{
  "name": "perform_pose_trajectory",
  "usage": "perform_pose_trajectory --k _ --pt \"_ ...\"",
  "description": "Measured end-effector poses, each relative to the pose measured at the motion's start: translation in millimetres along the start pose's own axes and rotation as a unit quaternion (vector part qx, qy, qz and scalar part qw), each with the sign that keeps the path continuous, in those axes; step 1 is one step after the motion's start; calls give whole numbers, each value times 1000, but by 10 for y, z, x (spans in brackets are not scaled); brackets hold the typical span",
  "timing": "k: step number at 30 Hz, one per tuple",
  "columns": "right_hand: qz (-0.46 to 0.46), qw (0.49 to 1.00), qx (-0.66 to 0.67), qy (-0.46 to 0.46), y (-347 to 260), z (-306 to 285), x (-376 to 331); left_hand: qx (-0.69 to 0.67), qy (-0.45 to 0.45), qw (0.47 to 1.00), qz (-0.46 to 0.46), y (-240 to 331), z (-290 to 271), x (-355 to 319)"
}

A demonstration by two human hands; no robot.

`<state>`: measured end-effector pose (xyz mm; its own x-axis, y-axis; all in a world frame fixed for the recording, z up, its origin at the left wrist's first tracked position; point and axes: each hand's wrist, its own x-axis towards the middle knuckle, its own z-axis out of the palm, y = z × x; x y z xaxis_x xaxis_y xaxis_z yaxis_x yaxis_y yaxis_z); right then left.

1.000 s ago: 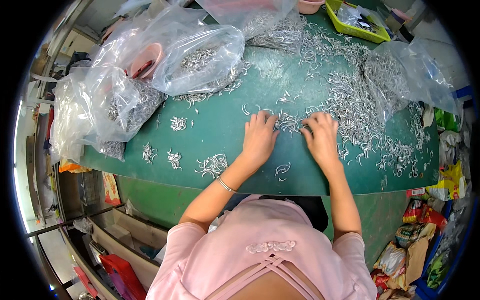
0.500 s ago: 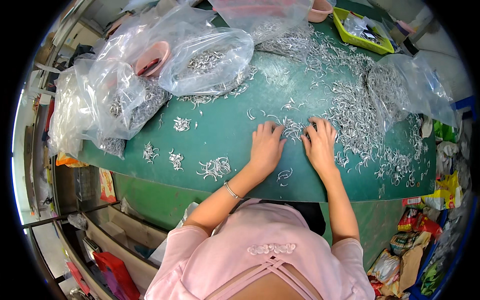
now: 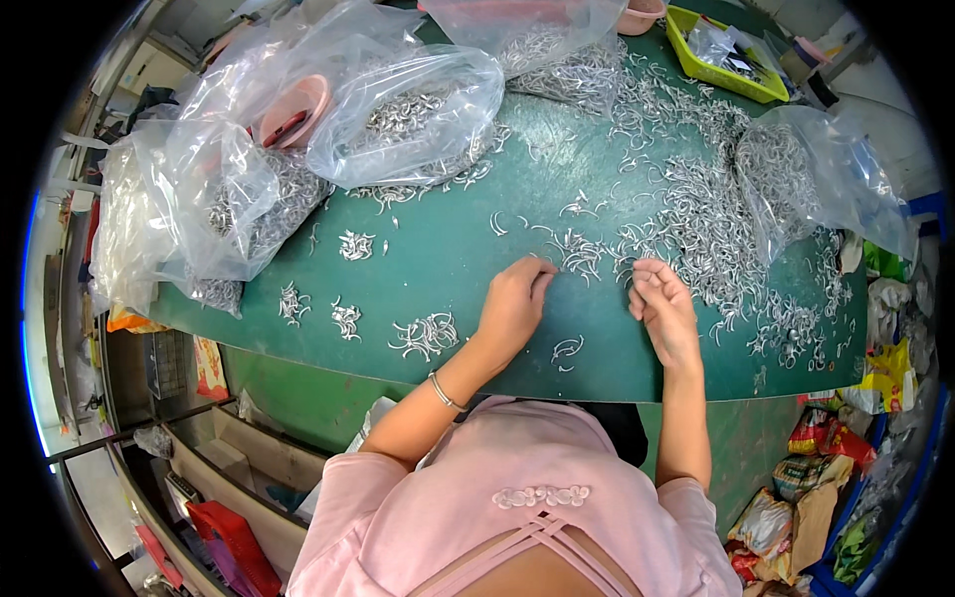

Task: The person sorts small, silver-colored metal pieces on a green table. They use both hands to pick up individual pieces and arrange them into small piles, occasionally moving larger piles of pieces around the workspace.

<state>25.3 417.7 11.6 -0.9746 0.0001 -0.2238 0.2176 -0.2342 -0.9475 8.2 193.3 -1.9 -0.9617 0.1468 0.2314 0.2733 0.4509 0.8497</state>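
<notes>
A green table is strewn with many small curved metal hooks. My left hand rests on the table with fingers curled, fingertips near a loose cluster of hooks. My right hand lies beside it, fingers bent and pinching at hooks at the edge of the big pile. Whether either hand actually holds a hook is too small to tell. A small pair of hooks lies between my wrists. Small sorted bunches sit to the left.
Clear plastic bags full of hooks crowd the far left, one holding a pink bowl. Another bag lies at the right. A yellow-green tray stands at the back. Boxes and packages sit on the floor around the table.
The view has shifted slightly. Both hands have drawn a little toward me and apart, with fingers curling in from the hook cluster.
</notes>
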Motion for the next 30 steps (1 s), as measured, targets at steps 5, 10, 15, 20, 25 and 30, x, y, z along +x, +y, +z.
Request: perform_pose_trajectory --k 5,10,15,20,25,30 --pt "-193 799 -555 126 193 233 112 -9 28 998 -58 -20 20 -82" --pt "-177 787 -585 79 153 300 -1 21 2 998 -60 35 -54 -128" --pt "-84 880 -466 -33 79 386 -230 74 -13 997 2 -35 -73 -255" --pt "-111 909 -399 -53 133 505 -199 55 -19 998 12 -56 -32 -276" --pt "-105 916 -379 -76 154 548 -162 11 -73 997 -22 2 -70 -272" --pt "-119 917 -368 -96 196 652 -141 40 -101 993 40 45 -105 -276"
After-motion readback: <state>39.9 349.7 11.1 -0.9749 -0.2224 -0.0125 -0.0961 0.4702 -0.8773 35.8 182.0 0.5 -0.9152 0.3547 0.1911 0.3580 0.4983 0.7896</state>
